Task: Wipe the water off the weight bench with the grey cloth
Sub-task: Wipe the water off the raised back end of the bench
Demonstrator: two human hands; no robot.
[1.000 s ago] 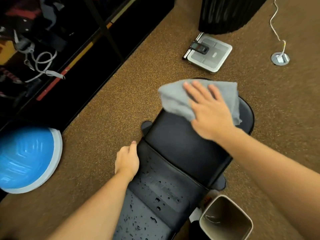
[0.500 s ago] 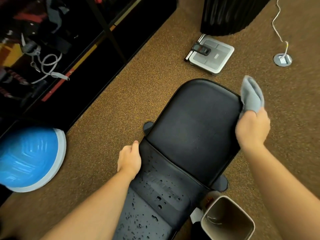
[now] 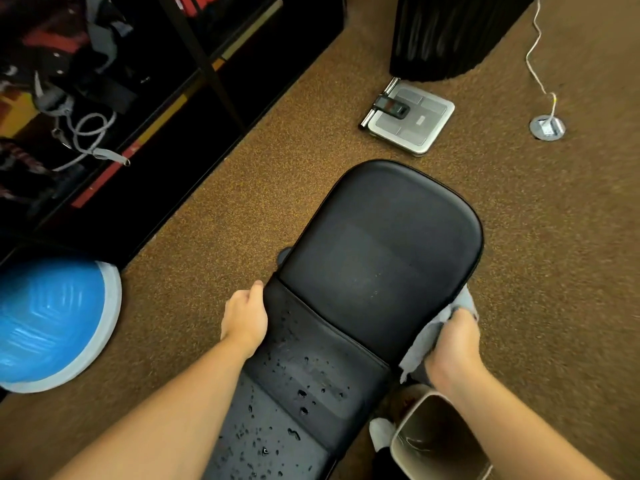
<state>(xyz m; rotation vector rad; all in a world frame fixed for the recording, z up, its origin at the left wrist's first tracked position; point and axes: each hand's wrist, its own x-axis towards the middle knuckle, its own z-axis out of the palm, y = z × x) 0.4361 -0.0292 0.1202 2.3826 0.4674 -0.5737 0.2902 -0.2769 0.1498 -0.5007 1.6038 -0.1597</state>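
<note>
Head view: a black bench [image 3: 381, 244] runs from the bottom centre of the frame up to the middle, on brown carpet [image 3: 242, 209]. The grey cloth [image 3: 420, 344] is bunched at the bench's right edge, right of centre, pressed against the side of the pad. The right hand [image 3: 453, 344] grips it, fingers curled round the fabric, and a loose corner hangs below the hand. The left hand [image 3: 244, 320] rests against the bench's left edge, with its thumb along the pad. Its fingers are folded under out of sight, so I cannot tell whether they grip the edge. Water drops [image 3: 301, 393] dot the near sections of the bench at lower centre; the wide far pad shows only a few faint specks.

A beige bin [image 3: 436, 438] stands just right of the bench at the bottom. A scale [image 3: 408, 116] lies on the carpet above the bench, beside a black bin [image 3: 446, 32] at the top. A white cable [image 3: 535, 57] runs to a floor socket [image 3: 548, 127] at upper right. A blue dome [image 3: 48, 323] sits at the left edge, below a dark shelf [image 3: 104, 81] of gear
</note>
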